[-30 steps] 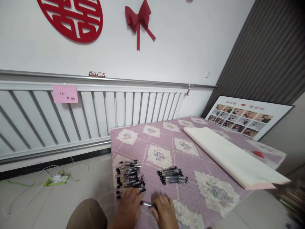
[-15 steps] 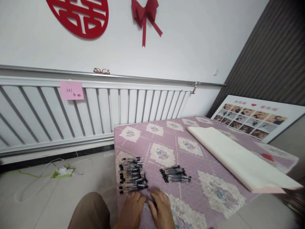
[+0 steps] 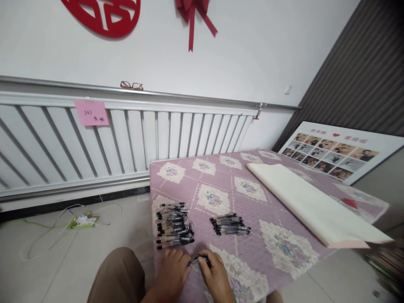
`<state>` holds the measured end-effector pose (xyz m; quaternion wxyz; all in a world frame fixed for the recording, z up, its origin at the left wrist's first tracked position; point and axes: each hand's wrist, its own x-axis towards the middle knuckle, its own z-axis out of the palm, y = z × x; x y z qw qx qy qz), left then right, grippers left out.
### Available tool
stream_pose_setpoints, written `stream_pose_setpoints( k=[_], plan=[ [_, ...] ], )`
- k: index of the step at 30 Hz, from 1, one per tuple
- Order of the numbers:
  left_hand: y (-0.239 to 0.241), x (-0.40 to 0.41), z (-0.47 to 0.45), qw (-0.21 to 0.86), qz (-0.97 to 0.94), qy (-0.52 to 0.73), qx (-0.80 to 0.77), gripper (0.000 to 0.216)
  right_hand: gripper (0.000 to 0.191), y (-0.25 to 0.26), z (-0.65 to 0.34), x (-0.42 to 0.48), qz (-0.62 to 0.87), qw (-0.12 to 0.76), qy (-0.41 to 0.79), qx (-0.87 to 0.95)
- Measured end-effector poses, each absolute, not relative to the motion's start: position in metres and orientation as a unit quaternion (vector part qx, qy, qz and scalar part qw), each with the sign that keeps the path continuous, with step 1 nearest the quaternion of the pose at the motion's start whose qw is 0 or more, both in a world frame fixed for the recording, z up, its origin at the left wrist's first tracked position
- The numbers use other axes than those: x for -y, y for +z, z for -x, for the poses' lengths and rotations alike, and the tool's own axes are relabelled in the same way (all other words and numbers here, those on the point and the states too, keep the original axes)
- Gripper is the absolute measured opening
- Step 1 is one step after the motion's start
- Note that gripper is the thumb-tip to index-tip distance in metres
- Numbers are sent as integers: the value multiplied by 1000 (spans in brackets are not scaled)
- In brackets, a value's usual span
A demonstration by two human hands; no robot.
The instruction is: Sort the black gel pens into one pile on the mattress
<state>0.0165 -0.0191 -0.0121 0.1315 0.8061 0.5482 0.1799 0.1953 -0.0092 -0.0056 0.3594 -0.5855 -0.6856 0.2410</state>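
Note:
My left hand [image 3: 172,271] and my right hand [image 3: 215,275] meet at the near edge of the pink quilted table [image 3: 252,210]. Both are closed on one black pen [image 3: 198,260] held between them, one hand at each end. Just beyond my left hand lies a large pile of black pens [image 3: 173,227]. A smaller row of pens [image 3: 231,224] lies beyond my right hand. Neither pile is touched.
A cream folded sheet [image 3: 309,206] lies across the right of the table, with a small red item [image 3: 350,203] past it. A white radiator [image 3: 126,139] with a pink note [image 3: 91,112] lines the wall. A power strip with cables [image 3: 82,220] lies on the floor. My knee [image 3: 116,273] is at the left.
The camera tilted down and shifted slightly. My hands drew a little closer together on the pen and stayed at the near edge. The pen piles have not moved.

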Motion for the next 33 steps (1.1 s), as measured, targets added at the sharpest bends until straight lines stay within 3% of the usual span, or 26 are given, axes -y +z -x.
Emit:
stream_pose_setpoints(
  k=[7, 13, 23, 33],
  plan=[
    [-10, 19, -17, 138, -809, 165, -547, 17, 32, -4, -197, 9, 573, 446, 316, 610],
    [-14, 21, -14, 134, -798, 226, -542, 20, 38, -14, -204, 6, 624, 549, 246, 499],
    [-14, 21, -10, 121, -803, 254, -526, 20, 30, -11, -199, 10, 616, 476, 168, 605],
    [-21, 20, -12, 66, -824, 223, -516, 18, 37, -1, -192, 14, 541, 387, 111, 738]
  ],
)
